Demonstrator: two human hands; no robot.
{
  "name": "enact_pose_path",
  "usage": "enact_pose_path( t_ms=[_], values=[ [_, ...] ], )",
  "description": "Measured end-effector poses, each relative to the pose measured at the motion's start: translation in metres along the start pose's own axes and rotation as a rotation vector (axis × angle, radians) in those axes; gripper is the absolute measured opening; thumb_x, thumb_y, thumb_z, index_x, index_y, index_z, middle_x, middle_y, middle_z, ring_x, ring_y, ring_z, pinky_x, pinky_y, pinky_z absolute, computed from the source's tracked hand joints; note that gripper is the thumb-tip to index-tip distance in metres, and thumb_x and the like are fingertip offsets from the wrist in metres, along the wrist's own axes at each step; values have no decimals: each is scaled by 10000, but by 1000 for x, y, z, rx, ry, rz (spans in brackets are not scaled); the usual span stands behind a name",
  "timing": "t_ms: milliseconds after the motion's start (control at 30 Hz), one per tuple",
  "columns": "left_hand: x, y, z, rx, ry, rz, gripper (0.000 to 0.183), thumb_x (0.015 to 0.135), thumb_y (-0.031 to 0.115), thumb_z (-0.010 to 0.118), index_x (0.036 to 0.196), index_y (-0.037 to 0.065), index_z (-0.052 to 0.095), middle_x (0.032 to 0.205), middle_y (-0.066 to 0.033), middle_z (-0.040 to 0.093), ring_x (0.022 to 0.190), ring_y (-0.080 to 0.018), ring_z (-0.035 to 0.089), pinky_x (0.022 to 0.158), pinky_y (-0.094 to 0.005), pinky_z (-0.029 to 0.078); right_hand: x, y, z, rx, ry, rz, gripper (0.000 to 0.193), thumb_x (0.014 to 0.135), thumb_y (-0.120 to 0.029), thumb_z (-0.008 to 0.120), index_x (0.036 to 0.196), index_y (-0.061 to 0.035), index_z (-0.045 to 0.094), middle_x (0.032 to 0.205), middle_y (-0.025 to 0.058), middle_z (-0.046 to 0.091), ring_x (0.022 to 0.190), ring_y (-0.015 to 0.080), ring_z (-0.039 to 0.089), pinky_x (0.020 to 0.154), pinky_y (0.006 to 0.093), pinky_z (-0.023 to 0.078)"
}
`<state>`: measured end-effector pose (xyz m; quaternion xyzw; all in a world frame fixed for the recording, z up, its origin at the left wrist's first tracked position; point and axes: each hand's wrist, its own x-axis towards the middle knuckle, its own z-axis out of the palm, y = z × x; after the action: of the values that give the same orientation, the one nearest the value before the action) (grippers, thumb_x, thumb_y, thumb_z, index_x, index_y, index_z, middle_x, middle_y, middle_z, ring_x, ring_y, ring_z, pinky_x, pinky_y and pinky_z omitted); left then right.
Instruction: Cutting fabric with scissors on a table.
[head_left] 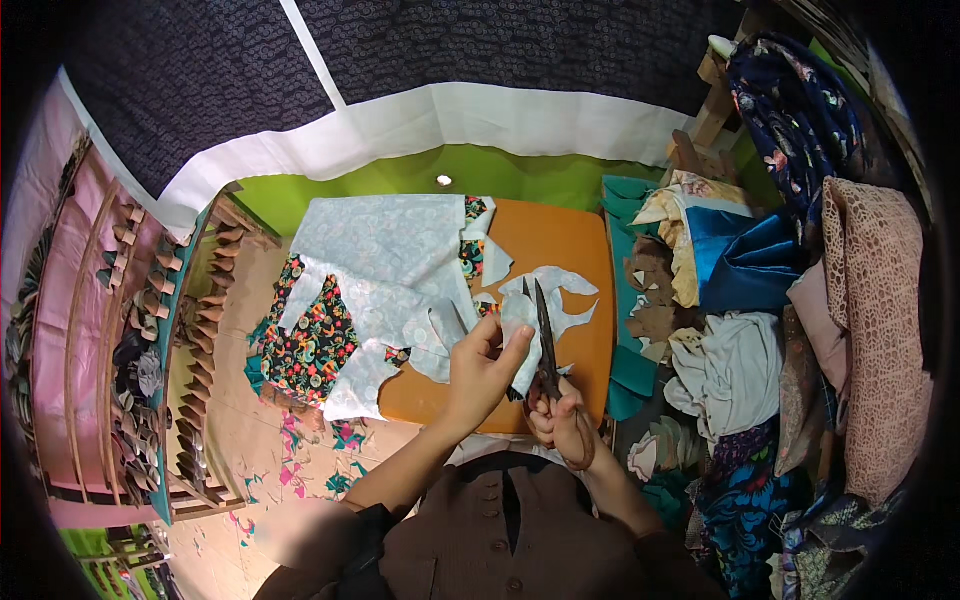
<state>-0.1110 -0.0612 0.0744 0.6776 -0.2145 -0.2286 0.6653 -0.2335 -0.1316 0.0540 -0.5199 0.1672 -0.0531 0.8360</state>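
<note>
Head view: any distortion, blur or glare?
Head view: black vignette at the corners, pink rack rails bowed near the rim; head view: pale blurred patch at lower left; head view: small bright spot against the green wall; head view: scissors fairly sharp.

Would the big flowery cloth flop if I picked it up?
Probably floppy: the flowery cloth folds over, showing its paler side. It may be light for its size: it looks thin. It probably won't roll: it's spread across the orange table.
</note>
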Motion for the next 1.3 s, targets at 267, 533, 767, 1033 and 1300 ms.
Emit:
enact_pose_path(
  t_ms=[267, 533, 767, 1033, 1300],
  values=[
    [7, -2, -6, -76, 52, 36, 191, 802, 176, 592, 756, 1, 529, 573, 28, 482, 532, -19, 389, 452, -189, 308, 4, 2, -2, -235, 21, -58, 721, 642, -724, 420, 913, -58, 384, 689, -52, 302, 512, 12, 273, 415, 150, 207],
    [0, 9, -9, 59, -14, -15, 212, 800, 200, 596, 804, -7, 549, 588, 19, 510, 540, -23, 405, 461, -196, 326, 7, 4, -5, -323, 29, -181, 605, 785, -615, 372, 883, -19, 405, 648, 17, 356, 557, 98, 356, 500, 239, 304],
    [4, 5, -17, -19, -35, 4, 211, 802, 192, 595, 788, -12, 544, 584, 23, 513, 550, -20, 418, 464, -200, 338, 5, -6, -2, -242, -40, -2, 746, 613, -749, 402, 909, -65, 374, 710, -55, 292, 525, 8, 252, 433, 145, 200],
    [8, 2, -26, 52, -161, 7, 233, 784, 194, 616, 706, 3, 508, 536, 44, 402, 506, -17, 318, 429, -199, 261, 3, -5, -3, -239, -61, -97, 701, 742, -692, 312, 913, -19, 409, 742, 16, 348, 647, 82, 321, 565, 209, 287],
    [9, -2, -28, -2, -198, -25, 221, 781, 190, 616, 707, 4, 523, 528, 54, 390, 503, -15, 314, 426, -204, 251, 2, -4, 1, -174, -63, -25, 767, 611, -766, 370, 894, -53, 367, 684, -51, 290, 506, 11, 240, 422, 154, 181]
  ],
)
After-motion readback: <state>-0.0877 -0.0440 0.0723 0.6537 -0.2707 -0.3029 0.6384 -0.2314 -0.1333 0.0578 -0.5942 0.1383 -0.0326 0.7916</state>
